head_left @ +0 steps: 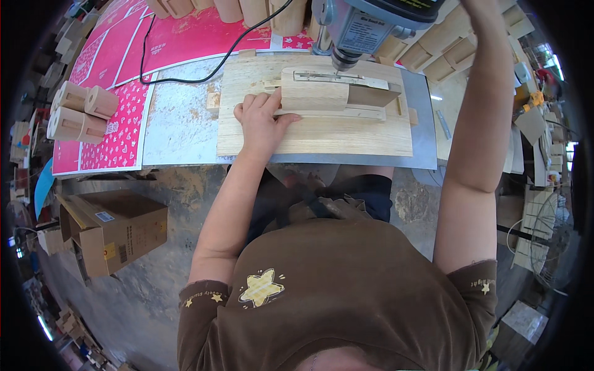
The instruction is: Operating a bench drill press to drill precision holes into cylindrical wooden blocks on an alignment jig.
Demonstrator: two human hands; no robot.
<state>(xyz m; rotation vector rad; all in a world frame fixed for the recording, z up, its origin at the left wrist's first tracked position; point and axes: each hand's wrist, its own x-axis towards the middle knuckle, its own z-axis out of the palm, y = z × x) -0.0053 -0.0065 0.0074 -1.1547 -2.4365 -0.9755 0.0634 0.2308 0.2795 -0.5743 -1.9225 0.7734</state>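
Note:
A pale wooden piece with a rounded front [315, 96] lies lengthwise on a wooden board [322, 141] under the drill press [365, 31]. My left hand [262, 120] is closed on its left end, the thumb along the near side and the fingers around the end. A flat brownish plate [372, 94] stands at the right end of the piece, and light strips run along it. Just above the far side hangs the drill chuck [344, 60]; whether a bit touches the wood, I cannot tell. My right forearm reaches up past the drill press, and that hand is beyond the upper edge.
Several wooden cylinders [86, 105] stand on pink printed sheeting at the left, and more pieces line the back. A black cable [210, 73] loops across the table. More wooden pieces [427, 43] are stacked at the right. An open cardboard box [124, 226] sits below left.

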